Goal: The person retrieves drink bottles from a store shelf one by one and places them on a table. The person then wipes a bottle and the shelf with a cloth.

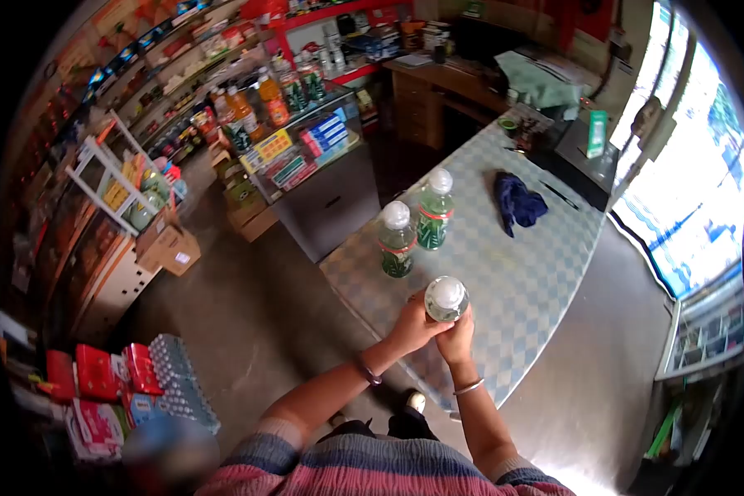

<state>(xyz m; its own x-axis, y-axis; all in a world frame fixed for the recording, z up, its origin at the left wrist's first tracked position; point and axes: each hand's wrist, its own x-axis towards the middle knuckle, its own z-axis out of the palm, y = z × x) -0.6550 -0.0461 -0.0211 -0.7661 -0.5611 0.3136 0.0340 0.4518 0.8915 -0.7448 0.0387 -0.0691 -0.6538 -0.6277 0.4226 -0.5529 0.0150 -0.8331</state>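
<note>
The left hand [410,331] and right hand [458,339] are together grasping a white-capped, clear plastic bottle [447,302] over the near end of the pale, checkered bench [488,277]; whether its base is touching is hidden. Two white-capped, green-labelled plastic bottles [398,241] are standing just beyond. The person seems to be handling the held bottle; moving it would be calling for a steady two-handed grip, clear of that pair.

Before you, the checkered counter [488,277] carries two white-capped, green-labelled bottles [398,252] [433,221], a crumpled navy cloth [517,201] and a dark pen [560,195].
</note>
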